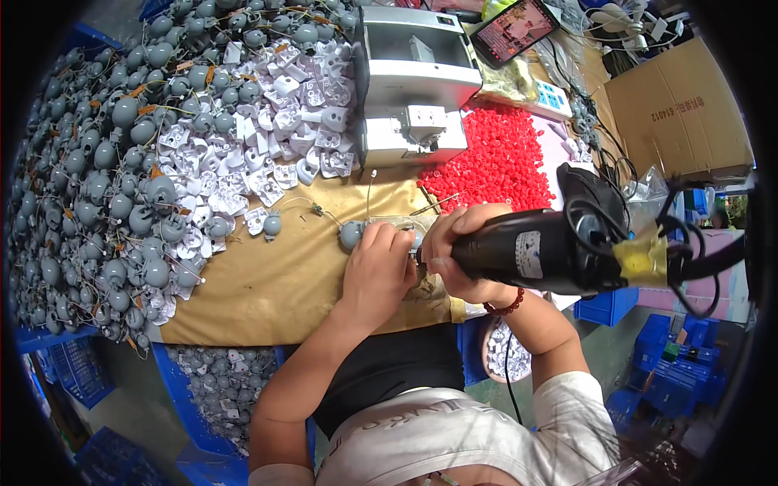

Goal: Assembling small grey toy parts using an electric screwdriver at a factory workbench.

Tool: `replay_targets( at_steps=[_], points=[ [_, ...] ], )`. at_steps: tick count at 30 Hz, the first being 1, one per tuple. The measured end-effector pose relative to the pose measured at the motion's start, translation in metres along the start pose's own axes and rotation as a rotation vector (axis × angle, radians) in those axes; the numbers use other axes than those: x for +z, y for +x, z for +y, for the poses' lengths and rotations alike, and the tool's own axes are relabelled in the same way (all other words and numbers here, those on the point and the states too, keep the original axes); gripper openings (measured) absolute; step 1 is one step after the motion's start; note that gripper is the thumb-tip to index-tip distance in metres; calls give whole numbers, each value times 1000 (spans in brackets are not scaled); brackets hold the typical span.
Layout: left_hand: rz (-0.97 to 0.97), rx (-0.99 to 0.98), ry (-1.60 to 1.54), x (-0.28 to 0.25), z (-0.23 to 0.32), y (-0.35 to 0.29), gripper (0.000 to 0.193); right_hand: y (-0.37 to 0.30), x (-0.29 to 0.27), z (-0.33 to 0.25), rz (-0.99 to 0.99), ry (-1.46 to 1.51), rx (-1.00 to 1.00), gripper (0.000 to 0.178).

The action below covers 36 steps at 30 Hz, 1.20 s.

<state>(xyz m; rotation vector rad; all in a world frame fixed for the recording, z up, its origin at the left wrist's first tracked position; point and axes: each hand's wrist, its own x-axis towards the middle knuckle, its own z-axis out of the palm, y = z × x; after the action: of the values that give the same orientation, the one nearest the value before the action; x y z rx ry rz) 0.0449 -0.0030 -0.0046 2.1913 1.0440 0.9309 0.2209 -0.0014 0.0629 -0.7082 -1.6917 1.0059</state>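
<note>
My right hand (463, 249) is wrapped round a black electric screwdriver (519, 253), held lying sideways with its tip toward my left hand. My left hand (378, 266) is closed, its fingertips pinched over small work on the cloth-covered table. A grey ball-shaped part (351, 235) with thin wires shows at the left of those fingers; the fingers cover the rest of it. Both hands nearly meet, so the screwdriver's tip and the spot it touches are mostly hidden. Left of them, another grey ball-shaped part lies beside a white plastic piece (255, 219).
Heaped grey wired parts (105, 186) fill the left, beside white plastic pieces (275, 130). Behind my hands stand a white-and-black machine (417, 85) and small red parts (498, 158). A phone (515, 32), cables and a cardboard box (681, 109) sit at the right. A blue crate (180, 389) is below.
</note>
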Motion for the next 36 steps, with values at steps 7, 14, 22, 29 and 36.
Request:
replay_targets(
  at_steps=[7, 14, 22, 29, 36],
  points=[
    [10, -35, 19, -1, 5, -2, 47, 3, -3, -3, 205, 44, 143, 42],
    [-23, -69, 16, -1, 12, -8, 49, 0, -62, 30, 687, -67, 606, 38],
    [58, 50, 22, 4, 9, -19, 41, -49, -4, 20, 237, -685, 262, 35],
    [95, 53, -2, 1, 11, -21, 41, -11, 14, 22, 446, -45, 348, 11],
    [43, -238, -65, -86, 16, -116, 42, -24, -4, 19, 27, 153, 466, 14]
  ],
)
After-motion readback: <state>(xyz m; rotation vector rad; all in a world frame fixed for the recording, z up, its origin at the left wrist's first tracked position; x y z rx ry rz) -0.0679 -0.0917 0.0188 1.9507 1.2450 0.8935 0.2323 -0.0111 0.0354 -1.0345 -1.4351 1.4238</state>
